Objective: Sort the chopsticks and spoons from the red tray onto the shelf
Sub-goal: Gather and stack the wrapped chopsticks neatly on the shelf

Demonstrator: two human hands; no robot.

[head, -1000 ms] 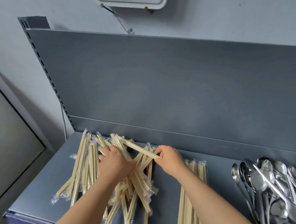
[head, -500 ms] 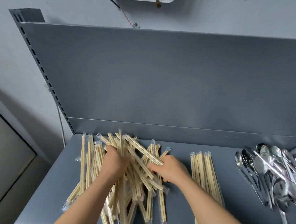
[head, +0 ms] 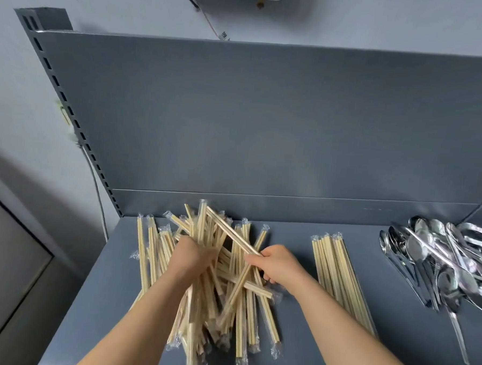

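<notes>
At the far left a pale grey wall [head: 21, 92] runs down beside the slotted upright of the dark grey metal shelf [head: 338, 321], whose flat deck carries everything here and whose tall back panel [head: 265, 119] rises behind it. On the left part of the deck lies a loose, crisscrossed heap of pale wooden chopsticks in clear plastic sleeves [head: 241, 316], some lying straight along its left edge, most tangled at angles over one another. The left hand [head: 192, 256] is buried in the top of that heap, its grip clenched around a fanned bunch of the wrapped chopsticks whose ends stick up towards the back panel. Just to its right, the right hand [head: 279, 264] pinches one long wrapped pair that slants up and leftwards over the heap (the fingers curl under it, so the exact hold is partly hidden). Right of that hand, apart from the heap, a neat row of wrapped chopsticks [head: 338, 274] lies side by side, roughly parallel, running from back to front. Further right, near the deck's right end, sits a pile of shiny steel spoons [head: 439, 265], bowls mostly towards the back, one long handle trailing forwards.
</notes>
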